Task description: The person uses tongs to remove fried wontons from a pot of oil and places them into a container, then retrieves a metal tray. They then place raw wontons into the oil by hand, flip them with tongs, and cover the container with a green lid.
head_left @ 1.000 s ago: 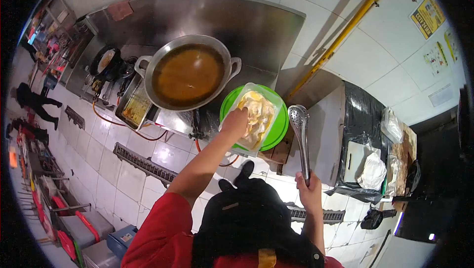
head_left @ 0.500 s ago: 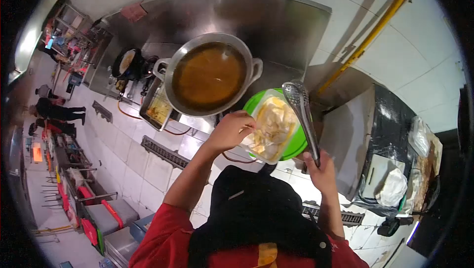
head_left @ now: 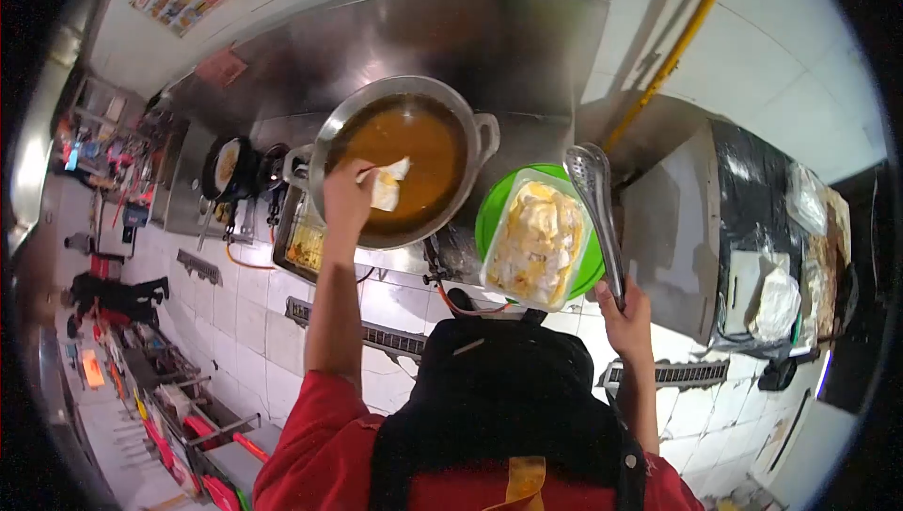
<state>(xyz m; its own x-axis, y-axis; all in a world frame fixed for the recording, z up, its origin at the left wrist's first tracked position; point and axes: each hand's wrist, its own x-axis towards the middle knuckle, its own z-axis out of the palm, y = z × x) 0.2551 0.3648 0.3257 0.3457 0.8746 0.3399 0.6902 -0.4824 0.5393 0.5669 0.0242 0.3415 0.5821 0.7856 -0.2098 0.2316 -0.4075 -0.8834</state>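
Over the large metal pan (head_left: 451,102) of brown oil, my left hand (head_left: 348,199) is closed on a floured piece (head_left: 387,193), pale with a yellow patch. My right hand (head_left: 625,323) grips the handle of a long perforated metal spoon (head_left: 602,210), its head pointing up and away from me. Between the hands, a clear rectangular container (head_left: 491,278) holds battered, floured pieces (head_left: 538,238). Under that container shows a bright green round lid or tray (head_left: 588,271). The spoon's head is beside the container's upper right corner.
A tray with fried bits (head_left: 307,238) stands left of the pan, near a dark wok (head_left: 226,170). A yellow pipe (head_left: 673,50) runs along the wall. At right is a black-covered surface (head_left: 752,191) with bags. Co-workers (head_left: 118,293) stand far left.
My left hand has moved from the container to over the pan, now holding a floured piece. The spoon stays in my right hand. The camera view has shifted slightly.
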